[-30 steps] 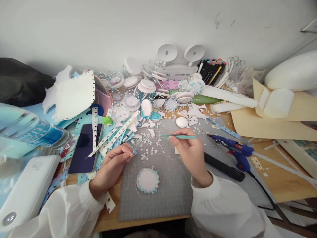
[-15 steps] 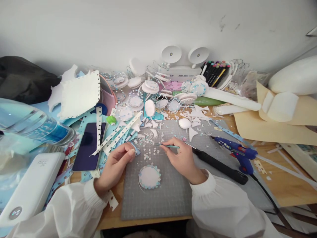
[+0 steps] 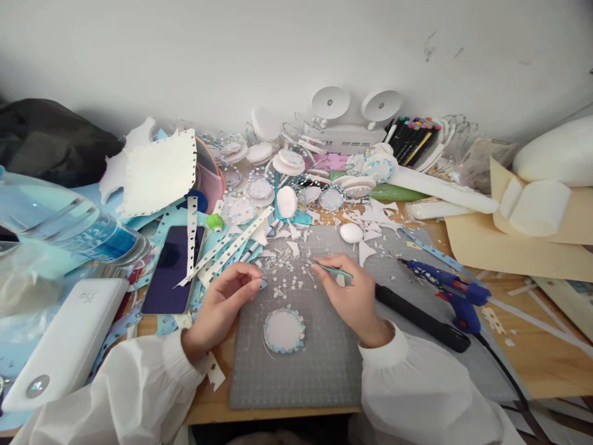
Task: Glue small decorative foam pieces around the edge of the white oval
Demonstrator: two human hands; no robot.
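My right hand (image 3: 349, 290) is closed around a pair of teal tweezers (image 3: 336, 271); their tips point left, over small paper stars (image 3: 290, 284) scattered on the grey cutting mat (image 3: 324, 371). Left of those stars, my left hand (image 3: 229, 303) has thumb and fingertips pressed together. A bit of blue shows at these fingertips, but whether it is held I cannot make out. Below the stars, between both hands, lies a round white disc (image 3: 283, 330) edged with blue and white stars. A white oval piece (image 3: 351, 233) rests farther back on the mat.
To the right lie a black-handled tool (image 3: 421, 318) and a blue glue gun (image 3: 445, 284) with its cord. At left are a phone (image 3: 171, 272), a white power bank (image 3: 69, 340) and a water bottle (image 3: 69, 216). Decorated discs (image 3: 290, 162) and marker pens (image 3: 412, 139) crowd the back.
My right hand and the tweezers have shifted slightly right, the tips still by the stars. My left hand has moved a little right. The whole view has shifted slightly.
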